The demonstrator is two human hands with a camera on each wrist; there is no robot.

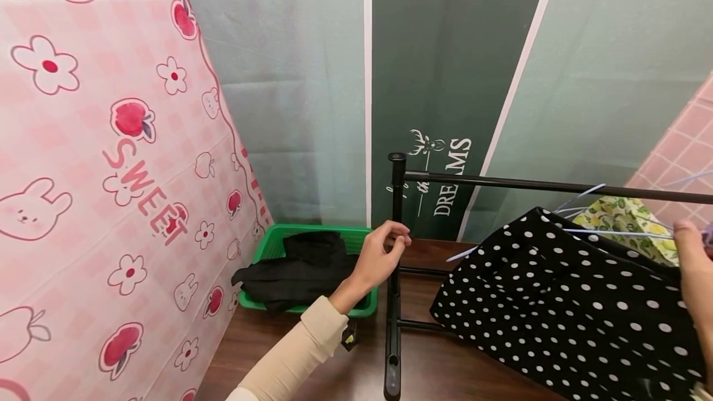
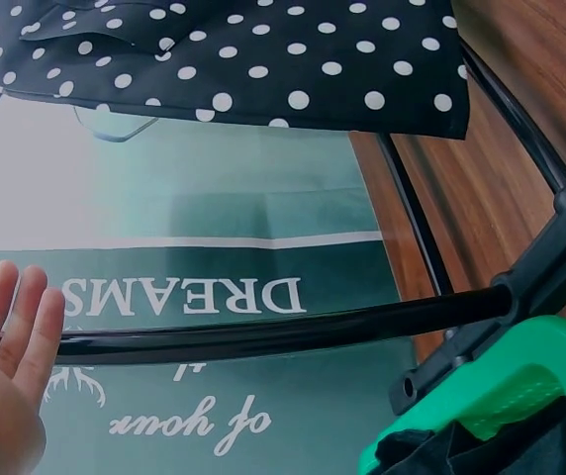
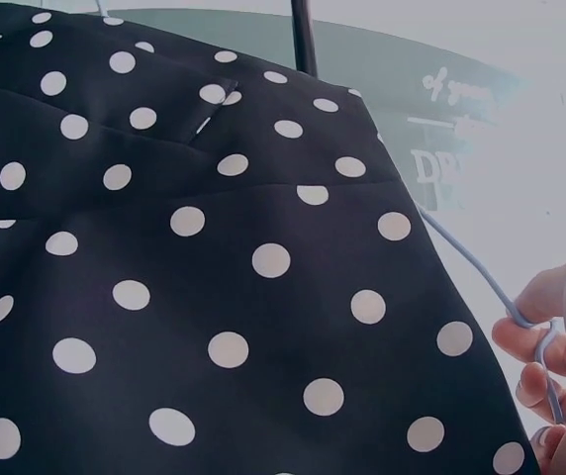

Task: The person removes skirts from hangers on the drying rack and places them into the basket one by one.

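Observation:
In the head view, my left hand (image 1: pixel 379 258) is at the black post of the clothes rack (image 1: pixel 397 203), fingers loosely bent and holding nothing. From the left wrist, those fingers (image 2: pixel 31 336) lie across the end of the post; whether they touch it I cannot tell. My right hand (image 1: pixel 696 283) is at the right edge, where it grips a pale lavender hanger (image 3: pixel 476 267) between thumb and fingers. On this hanger is a black garment with white polka dots (image 1: pixel 579 302), spread out below the rack's top bar (image 1: pixel 529 184). Its far side is hidden.
A green basket (image 1: pixel 267 234) with black clothing (image 1: pixel 312 271) stands on the wood floor (image 1: pixel 445 364), left of the rack. Behind the dotted garment is a lemon-print cloth (image 1: pixel 624 215). A pink patterned curtain (image 1: pixel 111 159) lines the left side, a green-grey one (image 1: pixel 289 110) the back.

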